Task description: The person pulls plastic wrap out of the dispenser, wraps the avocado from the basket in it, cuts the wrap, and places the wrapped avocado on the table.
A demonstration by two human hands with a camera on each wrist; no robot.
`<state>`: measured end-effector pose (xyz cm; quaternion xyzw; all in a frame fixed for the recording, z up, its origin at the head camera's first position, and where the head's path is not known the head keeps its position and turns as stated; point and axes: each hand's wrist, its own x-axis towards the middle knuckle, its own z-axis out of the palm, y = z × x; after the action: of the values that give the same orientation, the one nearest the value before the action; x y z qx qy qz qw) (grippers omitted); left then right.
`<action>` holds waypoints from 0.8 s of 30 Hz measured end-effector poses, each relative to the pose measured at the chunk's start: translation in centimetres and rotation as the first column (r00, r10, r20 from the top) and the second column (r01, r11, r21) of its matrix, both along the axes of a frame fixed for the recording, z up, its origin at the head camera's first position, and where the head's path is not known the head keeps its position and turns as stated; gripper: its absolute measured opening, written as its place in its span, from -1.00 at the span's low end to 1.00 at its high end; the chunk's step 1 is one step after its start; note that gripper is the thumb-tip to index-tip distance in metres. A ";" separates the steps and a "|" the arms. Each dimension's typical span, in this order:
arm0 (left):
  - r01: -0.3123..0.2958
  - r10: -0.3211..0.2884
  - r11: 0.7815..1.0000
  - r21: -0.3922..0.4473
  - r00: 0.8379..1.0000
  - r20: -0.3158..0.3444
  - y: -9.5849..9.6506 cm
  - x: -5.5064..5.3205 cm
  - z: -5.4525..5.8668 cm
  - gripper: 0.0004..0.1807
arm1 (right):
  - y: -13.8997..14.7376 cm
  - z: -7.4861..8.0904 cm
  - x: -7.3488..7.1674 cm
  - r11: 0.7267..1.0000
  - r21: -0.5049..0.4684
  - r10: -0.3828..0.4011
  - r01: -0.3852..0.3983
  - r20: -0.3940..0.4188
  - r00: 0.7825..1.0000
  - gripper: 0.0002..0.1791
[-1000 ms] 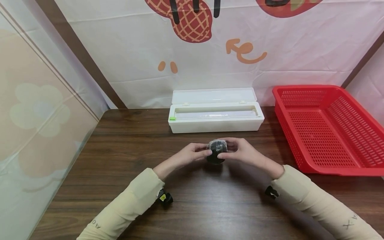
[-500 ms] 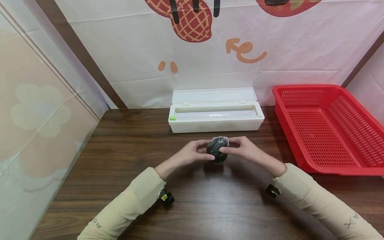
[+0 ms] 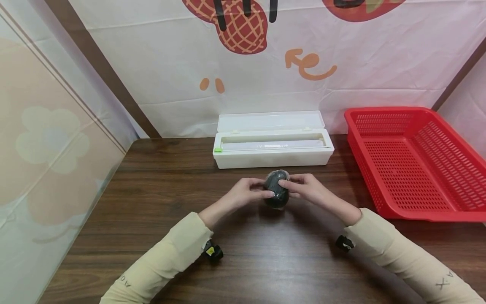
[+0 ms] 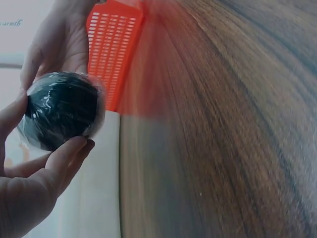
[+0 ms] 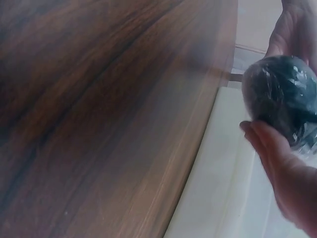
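Note:
A dark, oval avocado (image 3: 277, 195) wrapped in clear cling film is held just above the table, in front of the white box. My left hand (image 3: 243, 194) grips it from the left, thumb on the near face. From the other side my right hand (image 3: 309, 188) holds it, thumb across the upper front and fingers behind. In the left wrist view the film on the avocado (image 4: 63, 110) looks shiny and creased, with loose film at its edge. The right wrist view cuts off part of the wrapped avocado (image 5: 280, 94).
Behind the hands stands a long white cling film box (image 3: 273, 160), lid raised, with a roll inside and a green slider at its left. A red plastic basket (image 3: 370, 181) sits on the right of the brown wooden table (image 3: 159, 190). A printed cloth (image 3: 171, 63) hangs behind.
The avocado has been turned between the hands, so its longer side now faces the camera. Both thumbs have shifted on it. The box and basket stay where they were.

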<state>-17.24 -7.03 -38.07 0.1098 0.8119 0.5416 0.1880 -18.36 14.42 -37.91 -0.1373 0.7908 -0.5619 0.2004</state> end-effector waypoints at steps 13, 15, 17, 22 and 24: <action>-0.049 0.042 0.996 0.070 0.994 0.099 0.7 0.1 -0.6 -0.44 | -0.3 -0.5 0.4 0.999 0.040 -0.016 0.014 0.040 0.999 -0.32; -0.051 0.040 0.995 0.087 0.991 0.125 0.7 0.1 -0.7 -0.44 | -0.3 -0.7 0.4 0.998 0.055 -0.013 0.011 0.038 0.999 -0.33; -0.048 0.033 0.993 0.104 0.989 0.147 0.7 0.0 -0.8 -0.45 | -0.3 -0.8 0.4 0.998 0.062 -0.008 0.005 0.039 0.999 -0.32; -0.045 0.019 0.990 0.132 0.982 0.187 0.8 0.0 -1.0 -0.47 | -0.4 -1.2 0.4 0.998 0.060 -0.004 0.001 0.045 0.999 -0.32; -0.039 0.011 0.989 0.142 0.980 0.196 0.8 0.0 -1.2 -0.49 | -0.4 -1.4 0.4 0.998 0.063 -0.013 0.009 0.055 0.998 -0.33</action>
<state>-17.27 -6.21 -39.25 0.0593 0.7494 0.6097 0.2513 -17.96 14.04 -39.30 -0.1110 0.8029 -0.5414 0.2234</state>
